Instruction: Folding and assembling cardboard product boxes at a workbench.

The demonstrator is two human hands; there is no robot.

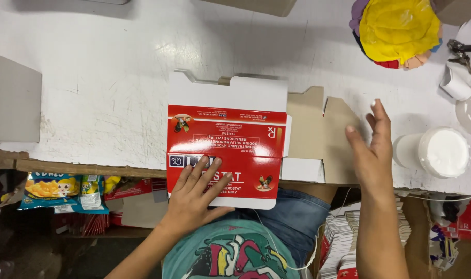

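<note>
The left hand point(196, 194) lies flat, fingers spread, pressing on a red-and-white flattened carton point(226, 144) that rests at the near edge of the white counter point(106, 77) and juts a little over it, above the person's lap. The right hand point(372, 150) is open too — fingers straight, gripping nothing — and hovers over or rests lightly on a brown cardboard flap point(318, 129) that sticks out from under the carton's right side; whether it touches cannot be told. Just beside that hand, toward the counter's right edge, stands a white round container point(437, 152). At the far right corner sits a yellow crumpled sheet point(398, 28) over coloured layers, with a small roll of white tape point(455, 82) near it. A grey board point(13, 103) lies at the left edge. Below the counter's near edge, on the left, snack packets point(65, 192) hang in view — on the right, a stack of flat cartons point(341, 240) stands beside the person's knee.
</note>
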